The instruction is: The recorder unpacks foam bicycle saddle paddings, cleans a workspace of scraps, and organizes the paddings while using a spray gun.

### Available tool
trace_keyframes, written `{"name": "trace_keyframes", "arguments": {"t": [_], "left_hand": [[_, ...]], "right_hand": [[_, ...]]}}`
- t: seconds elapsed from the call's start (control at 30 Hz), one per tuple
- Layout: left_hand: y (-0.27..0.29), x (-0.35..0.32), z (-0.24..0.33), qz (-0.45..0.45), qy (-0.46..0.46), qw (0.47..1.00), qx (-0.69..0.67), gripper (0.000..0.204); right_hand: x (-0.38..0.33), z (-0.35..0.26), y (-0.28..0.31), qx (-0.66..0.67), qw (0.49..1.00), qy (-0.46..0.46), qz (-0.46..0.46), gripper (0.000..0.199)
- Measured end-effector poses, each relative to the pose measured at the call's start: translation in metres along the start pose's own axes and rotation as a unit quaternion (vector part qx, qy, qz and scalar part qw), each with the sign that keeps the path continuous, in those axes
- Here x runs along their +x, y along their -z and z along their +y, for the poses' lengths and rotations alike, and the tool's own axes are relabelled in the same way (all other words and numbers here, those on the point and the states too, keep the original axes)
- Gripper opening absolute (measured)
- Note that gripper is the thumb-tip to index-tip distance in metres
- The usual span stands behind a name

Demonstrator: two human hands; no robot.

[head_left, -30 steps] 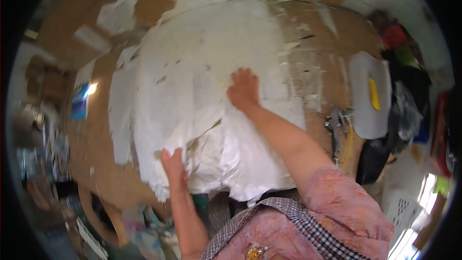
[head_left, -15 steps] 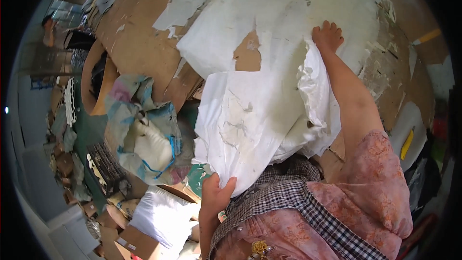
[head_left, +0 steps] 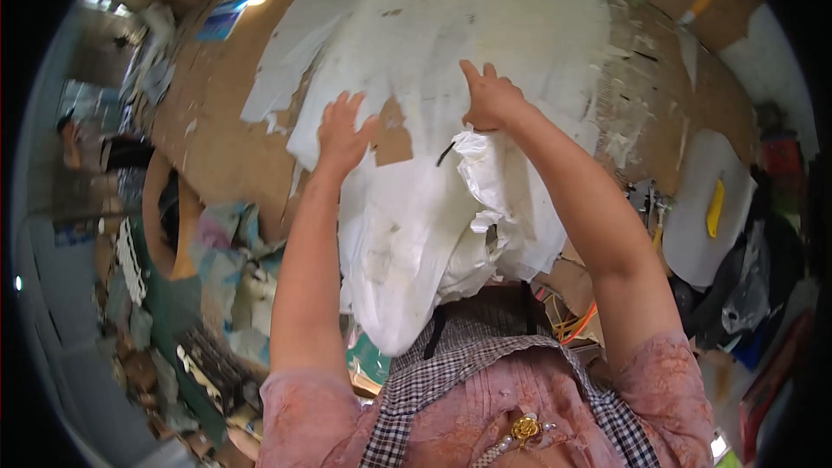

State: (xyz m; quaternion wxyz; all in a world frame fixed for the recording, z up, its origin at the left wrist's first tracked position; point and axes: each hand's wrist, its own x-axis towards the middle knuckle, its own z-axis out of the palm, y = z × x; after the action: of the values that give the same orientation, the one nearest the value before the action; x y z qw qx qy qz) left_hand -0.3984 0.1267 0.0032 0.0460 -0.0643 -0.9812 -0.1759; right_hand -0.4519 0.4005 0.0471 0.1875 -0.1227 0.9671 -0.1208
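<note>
L hand (head_left: 345, 134) spread on white sheet (head_left: 425, 113); R hand (head_left: 494, 106), apart from it, by sheet's crumpled fold, can't tell if gripping. Sheet's on cardboard (head_left: 234, 113), near end hanging nr checked apron (head_left: 481, 345).

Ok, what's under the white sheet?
Where the white sheet is open beside the left hand, brown board shows. Whatever lies under the rest is covered and can't be seen.
</note>
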Motion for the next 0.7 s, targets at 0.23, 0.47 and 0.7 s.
{"name": "trace_keyframes", "arguments": {"t": [0.23, 0.47, 0.7], "left_hand": [[-0.145, 0.057, 0.067, -0.018, 0.055, 0.992, 0.108, 0.059], [-0.139, 0.059, 0.061, -0.01, 0.061, 0.995, 0.075, 0.059], [-0.136, 0.061, 0.056, -0.006, 0.051, 0.996, 0.067, 0.06]], "right_hand": [[-0.025, 0.161, -0.064, 0.29, 0.954, -0.07, -0.029, 0.051], [-0.109, 0.039, -0.066, 0.427, 0.864, -0.205, 0.169, 0.014], [-0.224, -0.026, -0.066, 0.284, 0.895, -0.252, 0.234, 0.022]]}}
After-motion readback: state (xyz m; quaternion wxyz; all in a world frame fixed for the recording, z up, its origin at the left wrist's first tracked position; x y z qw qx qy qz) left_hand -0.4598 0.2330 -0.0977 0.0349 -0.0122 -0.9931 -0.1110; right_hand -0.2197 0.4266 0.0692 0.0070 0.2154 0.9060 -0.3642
